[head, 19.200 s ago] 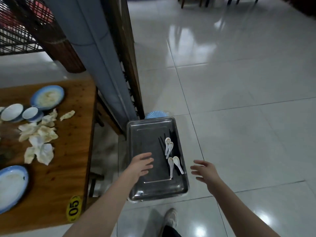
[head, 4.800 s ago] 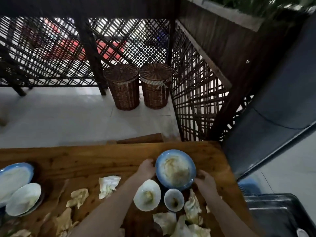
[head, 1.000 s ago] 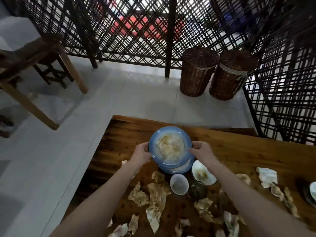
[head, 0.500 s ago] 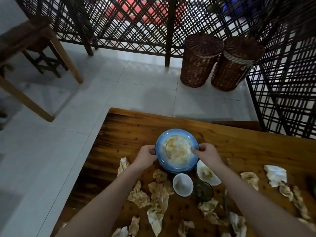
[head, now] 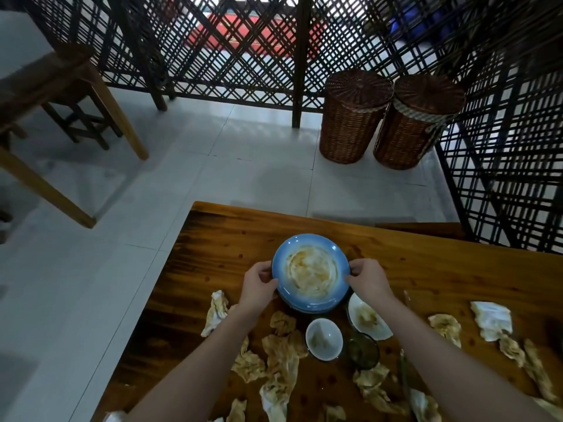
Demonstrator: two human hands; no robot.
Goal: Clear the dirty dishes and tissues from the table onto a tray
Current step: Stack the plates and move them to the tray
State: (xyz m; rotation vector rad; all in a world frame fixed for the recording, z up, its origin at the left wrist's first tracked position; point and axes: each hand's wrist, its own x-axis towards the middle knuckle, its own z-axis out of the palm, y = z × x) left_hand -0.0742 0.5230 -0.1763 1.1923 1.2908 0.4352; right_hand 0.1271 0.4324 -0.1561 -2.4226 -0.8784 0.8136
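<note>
A dirty blue-rimmed plate [head: 310,271] lies on top of another blue plate near the far left corner of the wooden table [head: 426,269]. My left hand [head: 259,284] grips the stack's left edge and my right hand [head: 368,280] grips its right edge. Just in front stand a small white bowl [head: 323,339], a shallow white dish [head: 367,319] and a dark glass cup [head: 362,351]. Several crumpled, stained tissues [head: 281,360] are scattered over the table. The tray is out of view.
Two lidded wicker baskets [head: 353,117] stand on the white tiled floor beyond the table, against a dark lattice screen [head: 502,147]. A wooden table and stool [head: 76,95] stand at the far left. The table's left edge drops to open floor.
The held plate has come down onto the second blue plate, and both hands have stayed on the stack's edges. The view has tilted slightly.
</note>
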